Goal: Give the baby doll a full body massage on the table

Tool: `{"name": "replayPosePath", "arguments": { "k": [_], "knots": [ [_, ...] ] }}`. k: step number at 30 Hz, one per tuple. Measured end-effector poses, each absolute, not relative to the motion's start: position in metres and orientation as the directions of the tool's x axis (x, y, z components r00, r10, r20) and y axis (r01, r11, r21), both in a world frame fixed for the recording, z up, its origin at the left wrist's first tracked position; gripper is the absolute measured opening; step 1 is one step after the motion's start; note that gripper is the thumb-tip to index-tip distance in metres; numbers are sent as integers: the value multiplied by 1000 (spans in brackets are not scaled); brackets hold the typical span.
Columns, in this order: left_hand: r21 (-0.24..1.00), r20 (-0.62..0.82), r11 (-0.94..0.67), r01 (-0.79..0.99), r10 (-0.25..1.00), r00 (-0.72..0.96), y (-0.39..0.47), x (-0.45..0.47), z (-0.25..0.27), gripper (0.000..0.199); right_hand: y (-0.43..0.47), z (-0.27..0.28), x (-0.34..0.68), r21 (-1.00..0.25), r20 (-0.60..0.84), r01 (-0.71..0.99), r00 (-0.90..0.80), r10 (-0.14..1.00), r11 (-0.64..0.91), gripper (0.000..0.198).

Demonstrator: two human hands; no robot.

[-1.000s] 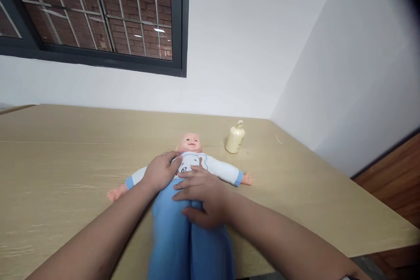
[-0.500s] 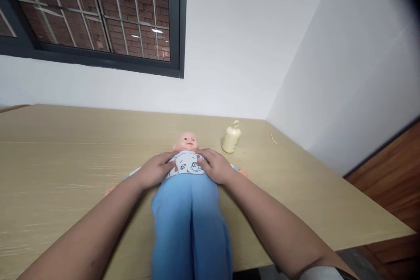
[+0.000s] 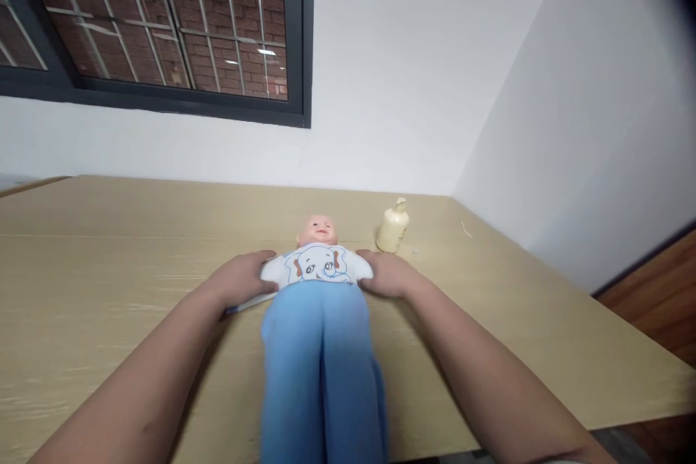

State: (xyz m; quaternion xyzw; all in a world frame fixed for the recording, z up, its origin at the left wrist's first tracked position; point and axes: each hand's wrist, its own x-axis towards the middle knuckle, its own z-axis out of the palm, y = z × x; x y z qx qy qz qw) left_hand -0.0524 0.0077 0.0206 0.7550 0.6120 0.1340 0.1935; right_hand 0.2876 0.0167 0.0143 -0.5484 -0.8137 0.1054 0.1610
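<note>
A baby doll (image 3: 320, 262) lies on its back on the table, head toward the wall. It wears a white top with an elephant face and light blue trousers (image 3: 318, 348), which stretch toward me. My left hand (image 3: 243, 279) is closed round the doll's arm on the left, thumb below and fingers above the white sleeve. On the other side, my right hand (image 3: 388, 274) grips the opposite arm close to the shoulder. My palms hide much of both doll arms; a blue-edged part of the sleeve shows under my left wrist.
A cream pump bottle (image 3: 392, 228) stands upright behind my right hand. A thin pale strand (image 3: 466, 230) lies farther right on the wooden table (image 3: 135, 268). White walls and a barred window (image 3: 174, 22) rise behind the table.
My hands have moved apart, from the doll's chest out to its arms. The elephant print is now uncovered. The view has shifted slightly.
</note>
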Motion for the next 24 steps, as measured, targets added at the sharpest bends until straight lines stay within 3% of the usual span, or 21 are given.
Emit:
{"name": "replayPosePath", "arguments": {
  "k": [4, 7, 12, 14, 19, 22, 24],
  "knots": [
    [311, 25, 61, 948, 997, -73, 22, -67, 11, 69, 28, 7, 294, -241, 107, 944, -207, 972, 227, 50],
    [283, 0, 107, 953, 994, -111, 27, -77, 7, 59, 31, 6, 300, -200, 60, 966, -155, 986, 164, 45],
    [328, -42, 171, 929, 985, -166, 26, -88, 5, 45, 32, 6, 315, -349, 3, 930, -127, 992, 120, 40],
    [386, -12, 219, 896, 972, -233, 29, -93, 2, 49, 34, 5, 317, -413, 13, 905, -110, 994, 105, 43],
    [782, 10, 222, 583, 930, -368, 37, -104, -8, 39, 43, -5, 316, -607, 67, 789, -69, 995, 96, 52],
    [886, -31, 204, 417, 922, -385, 40, -105, -15, 25, 52, -17, 316, -887, -11, 462, -75, 997, 25, 50],
    [937, -54, 185, 297, 914, -402, 42, -103, -20, 23, 57, -25, 317, -986, -55, 164, -80, 995, -41, 47]
  ]
}}
